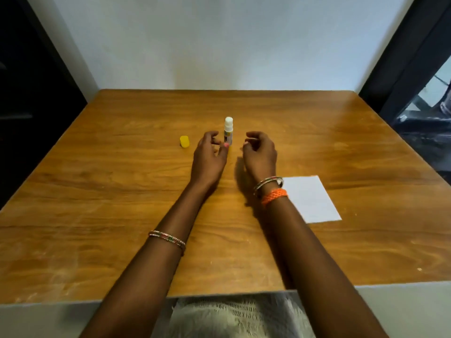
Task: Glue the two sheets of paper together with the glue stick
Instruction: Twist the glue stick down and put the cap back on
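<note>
A white glue stick (228, 130) stands upright and uncapped near the middle of the wooden table (97, 191). Its yellow cap (184, 141) sits on the table to the left. My left hand (210, 154) hovers just left of the stick, fingers curled and apart, a fingertip close to the stick's base. My right hand (260, 152) is to the right of the stick, fingers loosely curled, holding nothing. White paper (311, 200) lies flat on the table at the right, partly hidden by my right wrist; I cannot tell whether it is one sheet or two.
A white wall (219, 45) stands behind the table's far edge. Dark furniture flanks the table on both sides. The table's near edge runs just above my lap.
</note>
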